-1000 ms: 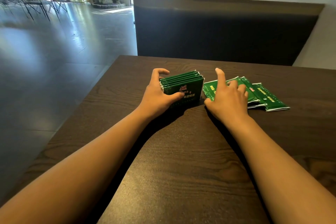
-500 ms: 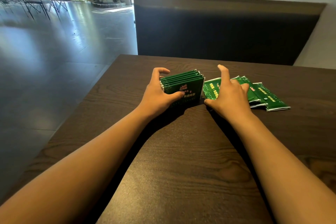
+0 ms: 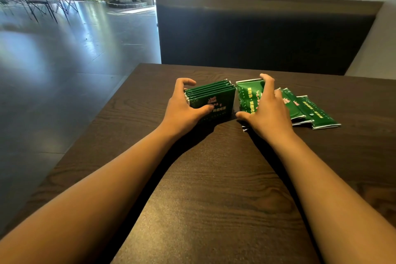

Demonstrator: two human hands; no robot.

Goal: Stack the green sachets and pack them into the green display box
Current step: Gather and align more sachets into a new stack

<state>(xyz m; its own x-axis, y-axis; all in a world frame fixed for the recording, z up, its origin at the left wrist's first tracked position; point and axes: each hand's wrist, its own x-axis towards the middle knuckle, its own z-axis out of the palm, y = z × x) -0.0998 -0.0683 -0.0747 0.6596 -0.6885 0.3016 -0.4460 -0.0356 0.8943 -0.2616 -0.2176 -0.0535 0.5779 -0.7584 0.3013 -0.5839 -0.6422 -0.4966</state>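
Glossy foil sachets, wood-grain table

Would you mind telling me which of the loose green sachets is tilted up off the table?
The sachet under the right hand, next to the display box: this lifted sachet has its far edge raised, while the other sachets lie flat to its right.

Dark green sachets stand bundled on a dark brown, wood-grained bench, the front one printed with pale and reddish lettering. A brighter green sachet bears yellow characters and a light curling border. Loose sachets show silver sealed edges. The booth back is near-black.
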